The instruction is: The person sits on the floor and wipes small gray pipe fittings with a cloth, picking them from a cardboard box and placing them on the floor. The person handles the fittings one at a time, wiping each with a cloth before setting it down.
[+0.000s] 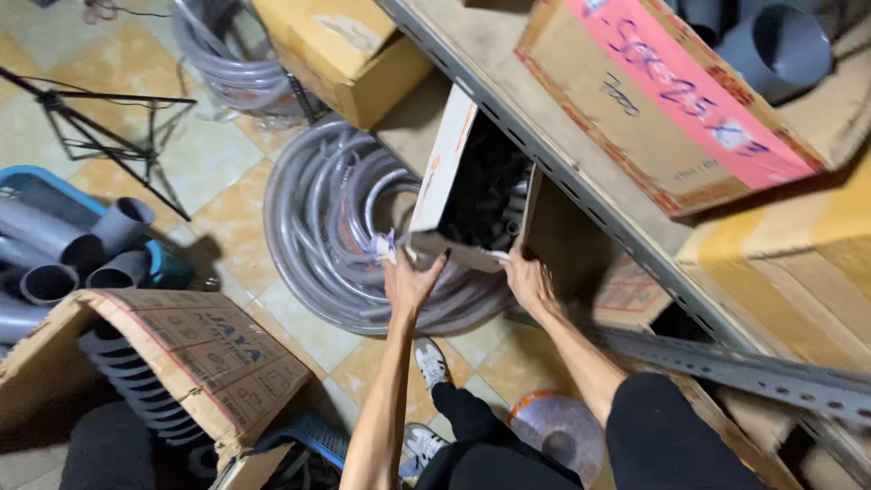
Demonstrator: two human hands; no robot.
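Inside tilted carton [434, 172], dark indistinct parts; both hands [410, 279] beneath.

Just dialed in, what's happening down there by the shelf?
A person is crouched on the tiled floor, both hands on an open cardboard box of dark fittings. The left hand grips its lower left corner and the right hand its lower right edge. The box is tilted, partly under the metal shelf, beside a coil of grey hose.
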